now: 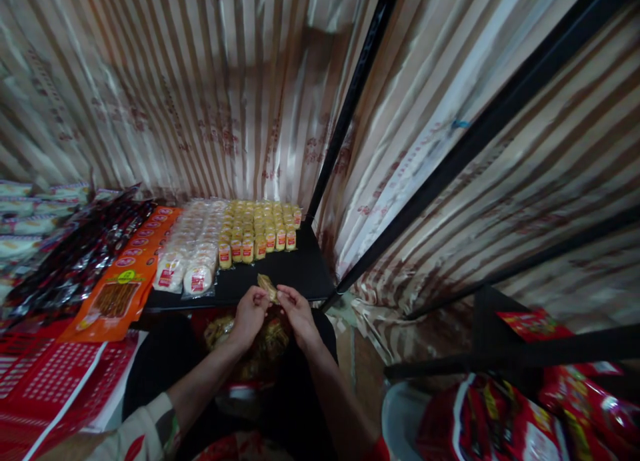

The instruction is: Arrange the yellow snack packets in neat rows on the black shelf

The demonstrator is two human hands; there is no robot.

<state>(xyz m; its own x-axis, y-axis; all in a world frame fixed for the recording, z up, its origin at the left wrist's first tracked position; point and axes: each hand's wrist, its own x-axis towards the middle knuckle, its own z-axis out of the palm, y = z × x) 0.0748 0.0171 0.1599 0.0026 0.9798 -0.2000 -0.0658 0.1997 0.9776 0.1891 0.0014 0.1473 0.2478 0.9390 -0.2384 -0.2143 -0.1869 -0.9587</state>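
Observation:
My left hand (249, 314) and my right hand (297, 312) meet at the front edge of a black shelf (295, 271). Both pinch one small yellowish snack packet (267, 286) between their fingertips, just above the shelf edge. Below my hands a clear bag of more yellowish packets (265, 344) rests on my lap. On the shelf behind stand rows of small yellow packets with red labels (260, 228).
Left of the yellow packets lie white round cakes in clear wrap (193, 254), orange snack packs (127, 274), dark red packets (75, 254) and red sheets (55, 374). A black rack post (350, 101) rises at the shelf corner. Red bags (490, 421) lie at lower right. Striped curtain hangs behind.

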